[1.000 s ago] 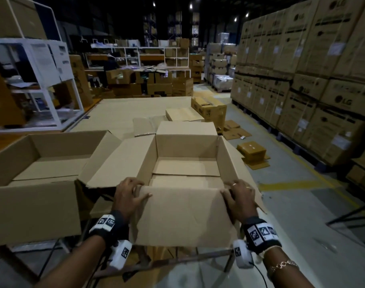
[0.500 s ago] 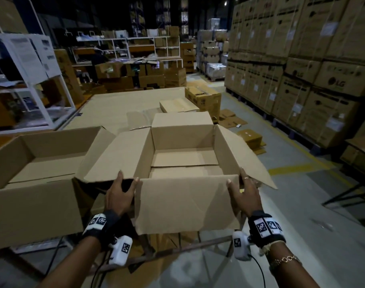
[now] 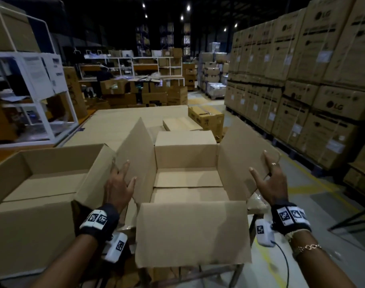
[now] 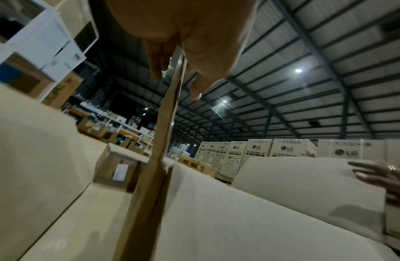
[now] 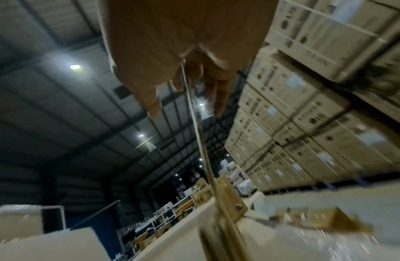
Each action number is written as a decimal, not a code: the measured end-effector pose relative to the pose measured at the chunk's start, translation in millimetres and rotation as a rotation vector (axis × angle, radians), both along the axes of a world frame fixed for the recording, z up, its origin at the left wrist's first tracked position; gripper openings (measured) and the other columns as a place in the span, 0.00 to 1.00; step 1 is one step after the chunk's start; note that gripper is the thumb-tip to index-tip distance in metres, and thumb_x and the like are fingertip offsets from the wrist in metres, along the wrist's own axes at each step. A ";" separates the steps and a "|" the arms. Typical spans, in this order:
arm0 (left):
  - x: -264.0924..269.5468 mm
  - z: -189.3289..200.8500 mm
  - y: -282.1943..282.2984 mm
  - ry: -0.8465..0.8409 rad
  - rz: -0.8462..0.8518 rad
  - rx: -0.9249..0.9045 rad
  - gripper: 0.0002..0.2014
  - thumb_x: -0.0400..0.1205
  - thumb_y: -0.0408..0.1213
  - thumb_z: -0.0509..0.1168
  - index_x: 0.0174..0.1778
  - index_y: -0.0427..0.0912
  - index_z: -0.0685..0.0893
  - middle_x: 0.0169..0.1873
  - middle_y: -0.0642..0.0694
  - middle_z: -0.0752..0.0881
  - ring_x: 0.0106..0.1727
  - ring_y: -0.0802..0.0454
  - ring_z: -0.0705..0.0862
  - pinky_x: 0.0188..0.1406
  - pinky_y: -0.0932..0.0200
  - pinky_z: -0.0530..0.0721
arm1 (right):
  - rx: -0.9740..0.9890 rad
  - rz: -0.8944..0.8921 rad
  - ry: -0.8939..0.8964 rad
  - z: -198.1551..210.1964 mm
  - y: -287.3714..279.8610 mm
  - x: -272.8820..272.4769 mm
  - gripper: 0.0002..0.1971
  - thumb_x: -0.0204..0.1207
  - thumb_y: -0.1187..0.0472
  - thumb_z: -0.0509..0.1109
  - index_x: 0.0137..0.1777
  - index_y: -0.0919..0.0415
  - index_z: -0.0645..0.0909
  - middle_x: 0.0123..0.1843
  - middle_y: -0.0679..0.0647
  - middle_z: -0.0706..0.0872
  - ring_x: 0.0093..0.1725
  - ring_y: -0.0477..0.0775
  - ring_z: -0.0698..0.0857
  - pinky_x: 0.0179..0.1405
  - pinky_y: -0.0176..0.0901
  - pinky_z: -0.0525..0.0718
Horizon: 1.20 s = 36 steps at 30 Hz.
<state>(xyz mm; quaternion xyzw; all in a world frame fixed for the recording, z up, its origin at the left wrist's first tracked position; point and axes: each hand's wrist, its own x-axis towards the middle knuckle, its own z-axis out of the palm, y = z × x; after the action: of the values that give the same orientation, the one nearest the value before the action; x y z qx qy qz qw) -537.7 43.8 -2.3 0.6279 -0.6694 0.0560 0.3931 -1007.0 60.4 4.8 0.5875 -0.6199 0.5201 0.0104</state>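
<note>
The box (image 3: 185, 150) is showing only bottom flaps (image 3: 187, 180); left hand (image 3: 118, 189) is pinching its left flap (image 3: 137, 154), right hand (image 3: 270, 185) its right flap (image 3: 239, 150).

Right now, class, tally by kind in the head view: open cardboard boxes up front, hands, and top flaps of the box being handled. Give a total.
Open cardboard boxes: 2 (handled box, neighbouring box)
Hands: 2 (left hand, right hand, each holding a side flap)
Top flaps of the handled box: 4 (left flap, right flap, far flap, near flap)
Total: 8
</note>
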 end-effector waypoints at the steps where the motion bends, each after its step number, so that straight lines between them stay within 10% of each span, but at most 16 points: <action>1: -2.7 10.7 -3.8 -0.043 -0.008 -0.042 0.35 0.75 0.30 0.79 0.79 0.40 0.77 0.86 0.31 0.59 0.72 0.28 0.79 0.56 0.40 0.87 | -0.010 0.010 0.092 11.2 -7.3 1.4 0.37 0.75 0.55 0.80 0.82 0.51 0.69 0.81 0.61 0.74 0.77 0.64 0.77 0.69 0.64 0.82; 4: -11.4 42.3 -14.1 -0.140 -0.067 -0.089 0.40 0.69 0.22 0.78 0.80 0.40 0.77 0.89 0.38 0.50 0.50 0.33 0.89 0.33 0.54 0.87 | 0.026 0.003 0.347 39.3 -20.1 24.0 0.32 0.75 0.63 0.78 0.79 0.53 0.74 0.89 0.57 0.59 0.75 0.66 0.79 0.61 0.57 0.86; 7: -13.0 55.5 -28.5 -0.269 -0.117 -0.108 0.40 0.71 0.20 0.75 0.82 0.40 0.74 0.90 0.40 0.47 0.27 0.50 0.77 0.20 0.65 0.75 | 0.120 -0.049 0.521 52.6 -25.7 49.7 0.31 0.74 0.67 0.75 0.77 0.51 0.75 0.90 0.49 0.54 0.54 0.66 0.89 0.39 0.54 0.90; 10: -4.5 61.1 -41.9 -0.410 -0.191 -0.136 0.37 0.71 0.18 0.71 0.79 0.38 0.76 0.89 0.38 0.54 0.22 0.53 0.75 0.17 0.64 0.78 | 0.250 -0.097 0.621 58.6 -29.9 64.3 0.20 0.76 0.67 0.72 0.66 0.52 0.84 0.85 0.53 0.70 0.54 0.61 0.89 0.41 0.51 0.90; 15: 7.4 62.6 -46.2 -0.542 -0.282 -0.092 0.21 0.63 0.15 0.80 0.48 0.38 0.93 0.63 0.36 0.88 0.33 0.41 0.91 0.27 0.54 0.89 | 0.342 -0.096 0.772 58.3 -42.1 81.9 0.17 0.80 0.66 0.69 0.66 0.52 0.83 0.62 0.53 0.85 0.54 0.54 0.87 0.46 0.42 0.86; 21: 17.4 61.9 -61.1 -0.490 -0.265 -0.117 0.26 0.65 0.12 0.75 0.58 0.35 0.90 0.66 0.33 0.86 0.53 0.33 0.91 0.47 0.45 0.93 | 0.232 -0.019 0.665 65.4 -49.0 94.1 0.11 0.68 0.75 0.77 0.47 0.63 0.85 0.47 0.60 0.87 0.41 0.60 0.85 0.34 0.45 0.75; 29: 53.8 107.9 -45.9 -0.469 -0.155 -0.250 0.20 0.68 0.14 0.75 0.53 0.35 0.91 0.56 0.35 0.89 0.45 0.35 0.91 0.40 0.42 0.93 | 0.011 0.137 0.512 103.5 -64.6 95.2 0.25 0.68 0.77 0.74 0.66 0.64 0.86 0.54 0.65 0.91 0.47 0.64 0.89 0.47 0.55 0.90; 36: 95.8 167.1 -9.5 -0.519 -0.001 -0.374 0.12 0.66 0.13 0.76 0.41 0.30 0.91 0.48 0.32 0.89 0.42 0.32 0.89 0.38 0.41 0.91 | -0.346 0.259 0.391 145.7 -69.2 115.8 0.27 0.68 0.79 0.75 0.69 0.67 0.85 0.64 0.66 0.88 0.55 0.68 0.91 0.59 0.55 0.85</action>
<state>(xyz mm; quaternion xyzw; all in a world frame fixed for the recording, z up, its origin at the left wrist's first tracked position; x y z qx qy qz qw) -442.0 34.3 164.8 0.5090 -0.7259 0.3363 0.3177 -891.2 -8.8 150.5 0.7403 -0.4279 0.4922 0.1631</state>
